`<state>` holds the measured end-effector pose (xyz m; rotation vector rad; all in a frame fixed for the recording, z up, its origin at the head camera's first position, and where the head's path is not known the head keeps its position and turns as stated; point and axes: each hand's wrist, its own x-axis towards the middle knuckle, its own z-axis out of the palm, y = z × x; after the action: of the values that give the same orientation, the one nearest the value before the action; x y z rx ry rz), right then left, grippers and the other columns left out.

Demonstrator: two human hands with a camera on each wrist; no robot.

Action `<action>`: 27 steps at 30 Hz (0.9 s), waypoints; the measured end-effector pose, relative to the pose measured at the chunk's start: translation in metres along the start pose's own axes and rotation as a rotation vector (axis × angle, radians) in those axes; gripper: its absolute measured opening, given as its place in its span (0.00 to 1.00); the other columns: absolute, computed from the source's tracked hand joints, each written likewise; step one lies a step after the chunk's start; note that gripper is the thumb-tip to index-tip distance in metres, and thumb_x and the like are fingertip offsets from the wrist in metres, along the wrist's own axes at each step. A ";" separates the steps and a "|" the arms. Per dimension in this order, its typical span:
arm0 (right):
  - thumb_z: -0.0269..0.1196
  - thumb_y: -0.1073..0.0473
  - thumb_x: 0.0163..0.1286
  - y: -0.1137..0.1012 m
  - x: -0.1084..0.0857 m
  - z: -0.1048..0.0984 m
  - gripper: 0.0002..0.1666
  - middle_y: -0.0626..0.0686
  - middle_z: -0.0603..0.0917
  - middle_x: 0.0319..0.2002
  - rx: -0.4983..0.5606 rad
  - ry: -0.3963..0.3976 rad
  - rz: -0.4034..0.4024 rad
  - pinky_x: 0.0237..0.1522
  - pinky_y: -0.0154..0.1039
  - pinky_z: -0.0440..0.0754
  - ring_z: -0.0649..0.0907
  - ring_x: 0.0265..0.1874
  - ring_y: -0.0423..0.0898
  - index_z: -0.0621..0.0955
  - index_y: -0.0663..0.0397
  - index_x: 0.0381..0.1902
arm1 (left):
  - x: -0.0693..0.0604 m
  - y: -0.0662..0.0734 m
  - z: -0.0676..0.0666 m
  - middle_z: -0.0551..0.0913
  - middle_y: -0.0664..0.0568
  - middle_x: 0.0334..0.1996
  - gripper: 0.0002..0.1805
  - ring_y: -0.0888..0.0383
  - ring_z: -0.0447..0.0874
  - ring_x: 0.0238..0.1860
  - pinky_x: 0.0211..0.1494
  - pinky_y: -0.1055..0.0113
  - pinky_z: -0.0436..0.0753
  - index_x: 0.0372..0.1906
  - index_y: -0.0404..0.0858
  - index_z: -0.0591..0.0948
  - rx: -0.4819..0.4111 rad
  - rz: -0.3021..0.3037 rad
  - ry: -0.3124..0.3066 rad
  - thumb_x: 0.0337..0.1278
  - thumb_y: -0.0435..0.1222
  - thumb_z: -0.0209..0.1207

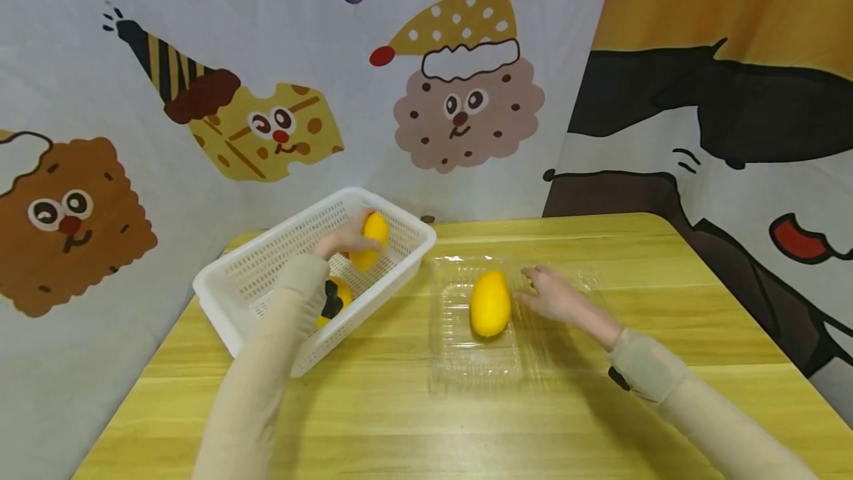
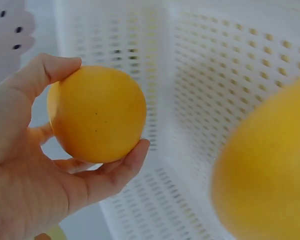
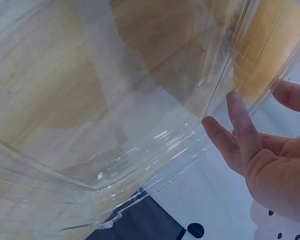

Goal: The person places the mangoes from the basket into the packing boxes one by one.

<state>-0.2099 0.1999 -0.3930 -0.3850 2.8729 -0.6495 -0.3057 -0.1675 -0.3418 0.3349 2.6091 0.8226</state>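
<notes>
In the left wrist view my left hand (image 2: 45, 175) grips a yellow mango (image 2: 97, 115), thumb on one side and fingers curled round the other. The head view has this left hand (image 1: 352, 238) inside the white basket (image 1: 266, 250), holding the mango (image 1: 377, 230) up near its far end. Another mango (image 1: 343, 292) lies lower in the basket, partly hidden by the arm. A third mango (image 1: 490, 304) rests in a clear plastic box (image 1: 460, 361). My right hand (image 1: 549, 295) is beside it, fingers spread and lightly bent, fingertips at the clear lid (image 3: 155, 120).
The wooden table (image 1: 373, 421) carries the basket at left and the clear box right of centre. A cartoon-printed cloth (image 1: 373, 132) hangs behind the table's far edge. Dark wrist gear (image 1: 619, 378) sits under the right cuff.
</notes>
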 end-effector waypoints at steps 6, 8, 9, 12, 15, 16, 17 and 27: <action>0.58 0.53 0.69 0.000 0.002 -0.002 0.37 0.76 0.70 0.59 -0.014 0.004 -0.012 0.50 0.55 0.81 0.77 0.53 0.67 0.64 0.77 0.64 | -0.006 0.015 -0.012 0.62 0.34 0.65 0.47 0.41 0.72 0.54 0.41 0.57 0.82 0.75 0.39 0.42 0.029 0.069 0.048 0.58 0.40 0.57; 0.58 0.53 0.69 0.001 0.002 -0.002 0.37 0.77 0.70 0.59 -0.019 0.008 -0.015 0.50 0.55 0.81 0.78 0.53 0.66 0.64 0.77 0.64 | -0.008 0.022 -0.014 0.63 0.34 0.65 0.47 0.41 0.73 0.54 0.41 0.57 0.82 0.75 0.40 0.43 0.031 0.092 0.056 0.58 0.41 0.58; 0.58 0.53 0.69 0.001 0.002 -0.002 0.37 0.77 0.69 0.59 -0.020 0.009 -0.017 0.50 0.55 0.81 0.78 0.53 0.67 0.64 0.77 0.64 | -0.010 0.027 -0.015 0.63 0.34 0.65 0.48 0.41 0.73 0.54 0.41 0.57 0.82 0.75 0.40 0.43 0.023 0.103 0.056 0.57 0.40 0.58; 0.58 0.52 0.69 0.001 0.003 -0.002 0.37 0.77 0.69 0.60 -0.016 0.010 -0.014 0.51 0.56 0.81 0.78 0.54 0.66 0.64 0.76 0.64 | -0.017 0.043 -0.016 0.65 0.35 0.64 0.48 0.42 0.74 0.53 0.42 0.58 0.81 0.75 0.40 0.43 0.014 0.131 0.058 0.56 0.40 0.58; 0.57 0.52 0.69 0.001 0.002 -0.003 0.37 0.77 0.67 0.61 -0.010 0.004 -0.011 0.51 0.56 0.81 0.77 0.54 0.67 0.63 0.76 0.65 | -0.023 0.060 -0.012 0.67 0.34 0.62 0.48 0.43 0.75 0.51 0.44 0.59 0.81 0.75 0.40 0.45 0.051 0.145 0.062 0.55 0.41 0.59; 0.57 0.52 0.69 0.001 0.002 -0.003 0.37 0.77 0.67 0.61 -0.004 0.002 -0.005 0.52 0.56 0.80 0.77 0.55 0.67 0.63 0.76 0.65 | -0.025 0.066 -0.010 0.68 0.34 0.61 0.47 0.43 0.75 0.50 0.45 0.59 0.81 0.75 0.41 0.46 0.073 0.148 0.065 0.54 0.42 0.59; 0.57 0.52 0.69 0.001 0.002 -0.003 0.37 0.77 0.67 0.61 -0.002 0.000 -0.004 0.52 0.56 0.80 0.77 0.55 0.67 0.63 0.76 0.65 | -0.027 0.071 -0.008 0.68 0.35 0.60 0.47 0.44 0.75 0.49 0.45 0.58 0.81 0.75 0.42 0.47 0.091 0.149 0.068 0.54 0.43 0.59; 0.57 0.53 0.70 0.002 0.003 -0.003 0.37 0.77 0.67 0.61 -0.007 0.004 -0.011 0.51 0.56 0.81 0.77 0.55 0.67 0.63 0.76 0.65 | -0.027 0.106 0.039 0.70 0.38 0.59 0.47 0.47 0.74 0.51 0.50 0.56 0.81 0.74 0.46 0.52 0.157 0.158 0.049 0.51 0.44 0.63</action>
<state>-0.2133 0.2018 -0.3919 -0.4008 2.8798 -0.6434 -0.2529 -0.0727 -0.3008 0.5788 2.7266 0.6844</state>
